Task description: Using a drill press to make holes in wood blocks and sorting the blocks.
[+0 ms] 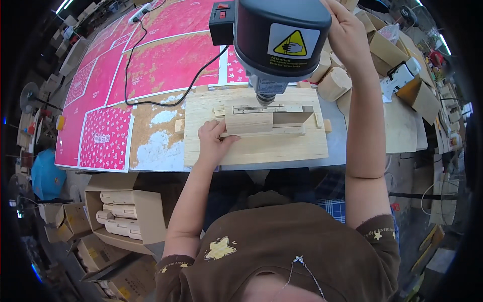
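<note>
While the left hand holds a wooden block near the front edge of the worktop, the right hand is beside the drill press, its grip hidden.

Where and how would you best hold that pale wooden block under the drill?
Probably grip the wooden block by its left end, coming from the front left, like the left hand: the block lies lengthwise left to right, that end farthest from the drill chuck.
</note>
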Tool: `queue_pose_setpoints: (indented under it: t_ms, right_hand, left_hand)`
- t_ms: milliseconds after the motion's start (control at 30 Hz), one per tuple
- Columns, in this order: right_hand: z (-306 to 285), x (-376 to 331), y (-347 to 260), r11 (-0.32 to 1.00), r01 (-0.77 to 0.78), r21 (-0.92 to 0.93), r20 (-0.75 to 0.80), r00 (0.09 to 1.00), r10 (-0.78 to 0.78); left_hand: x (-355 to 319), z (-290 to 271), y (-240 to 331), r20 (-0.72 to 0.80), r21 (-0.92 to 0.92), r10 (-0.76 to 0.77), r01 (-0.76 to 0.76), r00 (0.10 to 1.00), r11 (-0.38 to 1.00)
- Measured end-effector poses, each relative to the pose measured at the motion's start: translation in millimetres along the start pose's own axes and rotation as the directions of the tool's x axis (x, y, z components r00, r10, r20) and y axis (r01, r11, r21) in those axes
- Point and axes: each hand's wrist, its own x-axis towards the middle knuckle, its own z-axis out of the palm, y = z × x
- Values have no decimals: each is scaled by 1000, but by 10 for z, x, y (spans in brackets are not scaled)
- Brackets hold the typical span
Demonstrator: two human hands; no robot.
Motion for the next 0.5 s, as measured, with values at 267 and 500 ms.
queue_pose_setpoints:
  t_ms: [267,500]
  right_hand:
    - [-267,-756,-220,982,71,-172,74,995,-59]
    - [22,-1602,268,990,71,-125,100,993,-58]
  left_hand:
    - [-16,-13,-29,-1,21,4,-4,1000,1000]
    - [17,4,-19,22,-6,-14,14,1000,1000]
